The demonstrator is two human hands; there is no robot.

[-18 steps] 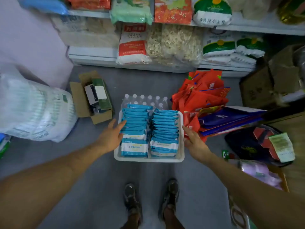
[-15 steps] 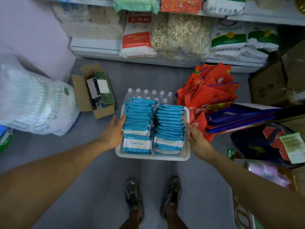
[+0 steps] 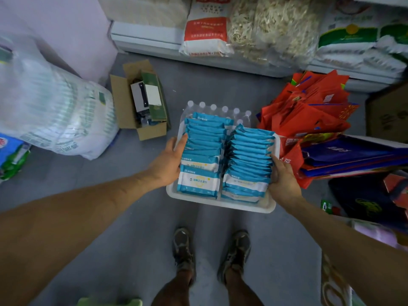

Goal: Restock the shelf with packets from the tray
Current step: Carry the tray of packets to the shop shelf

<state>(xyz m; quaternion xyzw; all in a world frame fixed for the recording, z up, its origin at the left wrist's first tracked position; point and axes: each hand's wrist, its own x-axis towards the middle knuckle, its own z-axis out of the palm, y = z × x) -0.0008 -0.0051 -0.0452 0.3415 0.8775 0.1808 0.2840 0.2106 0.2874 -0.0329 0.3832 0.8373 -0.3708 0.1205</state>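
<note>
A white tray point(image 3: 220, 205) carries two rows of blue-and-white packets point(image 3: 199, 182) standing on edge. It is held above the grey floor, over my feet. My left hand point(image 3: 169, 161) grips the tray's left rim, its fingertips lying against the left row of packets. On the right rim, my right hand point(image 3: 283, 181) holds on with its fingers beside the right row. The white shelf point(image 3: 143, 37) runs along the top of the view, stocked with a red-and-white sack point(image 3: 205, 29) and clear bags of dried goods.
A pack of water bottles point(image 3: 220, 109) sits just behind the tray. Red and blue bags point(image 3: 309, 113) are piled to the right, next to cardboard boxes. An open carton point(image 3: 141, 102) and a big white plastic-wrapped bundle point(image 3: 55, 115) lie to the left.
Both hands have closed on the tray's rims. The tray has come up off the bottle pack and nearer to me, and my view has tipped further down.
</note>
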